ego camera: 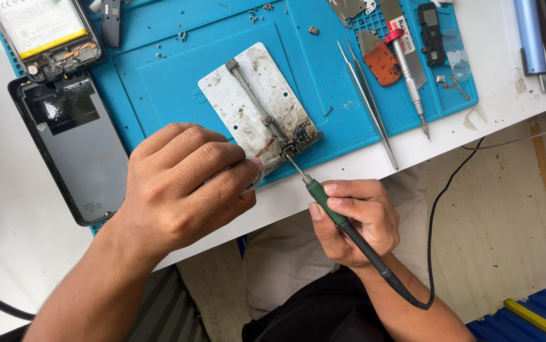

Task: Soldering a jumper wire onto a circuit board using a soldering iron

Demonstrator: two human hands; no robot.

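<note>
My right hand (353,220) grips a green-handled soldering iron (325,201), its tip touching a small circuit board (299,137) clamped at the near corner of a white metal holder plate (257,101). My left hand (187,183) rests on the blue work mat (159,82) beside the holder. Its thumb and fingers pinch a thin copper-coloured strand (264,149) that reaches toward the board. The iron's black cable (441,202) loops down past the table edge.
An opened phone with its battery (44,31) lies at the far left above a detached black back cover (73,142). Metal tweezers (368,101), a screwdriver (409,76), an orange pry tool (380,60) and several small parts sit on the mat's right side.
</note>
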